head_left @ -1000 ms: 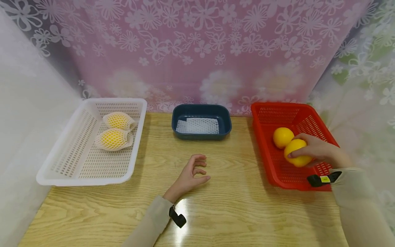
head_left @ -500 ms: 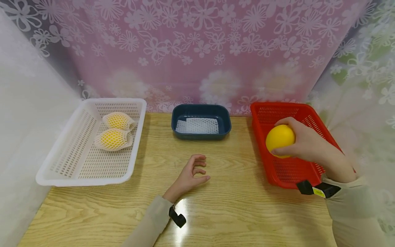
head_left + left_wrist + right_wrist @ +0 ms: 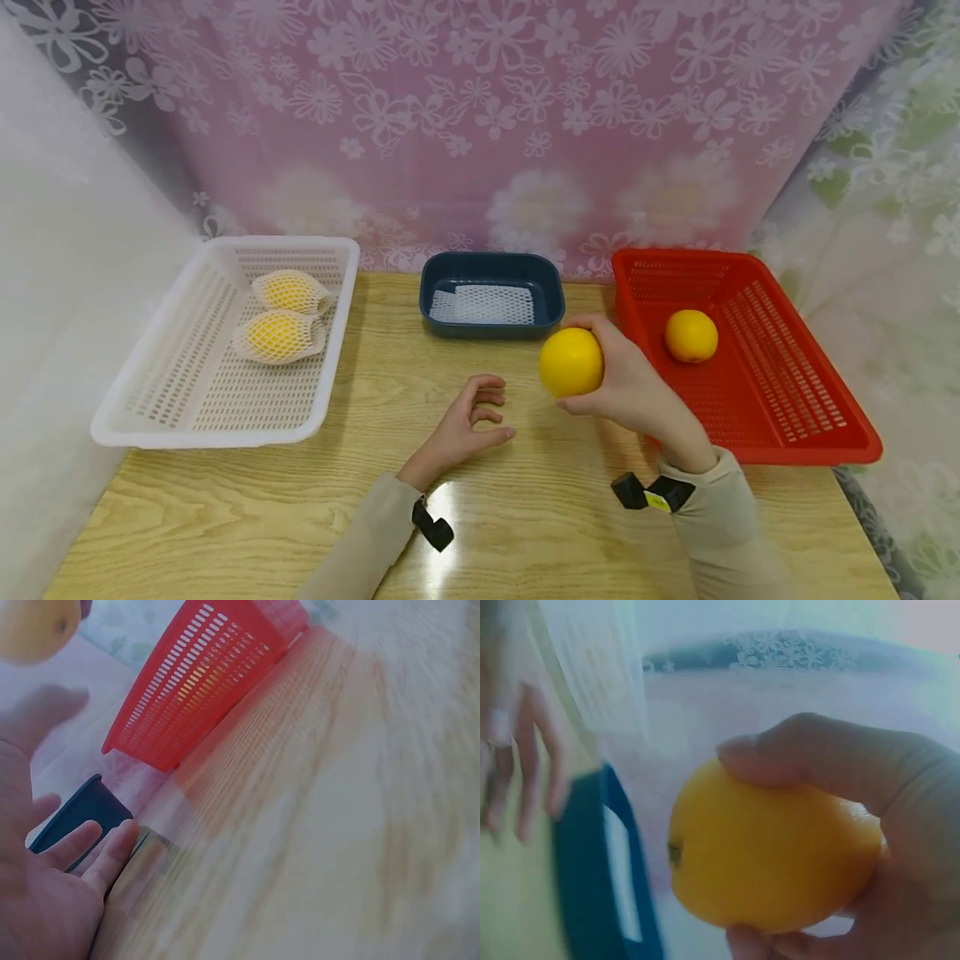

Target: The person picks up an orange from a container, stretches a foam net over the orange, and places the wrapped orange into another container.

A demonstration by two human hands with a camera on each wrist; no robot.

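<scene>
My right hand [image 3: 626, 383] grips a yellow-skinned orange [image 3: 572, 362] in the air, left of the red basket [image 3: 832, 446]. In the right wrist view, thumb and fingers wrap round the orange [image 3: 772, 847], and its stem end faces away from the palm. My left hand [image 3: 465, 429] rests at the middle of the table, fingers loosely bent, holding nothing. A second orange [image 3: 691, 336] lies inside the red basket. Beyond the hands stands a dark blue tray [image 3: 491, 331] with white foam netting [image 3: 491, 305] in it.
At the left, a white basket [image 3: 217, 439] holds two yellow fruits in foam nets, one net-wrapped fruit [image 3: 277, 337] in front of the other [image 3: 291, 292]. Behind the wooden table [image 3: 525, 533] hangs a pink flowered curtain [image 3: 480, 125].
My right hand has lifted one orange from the red basket and carried it left over the table. The second orange stays in the basket. My left hand has kept its place.
</scene>
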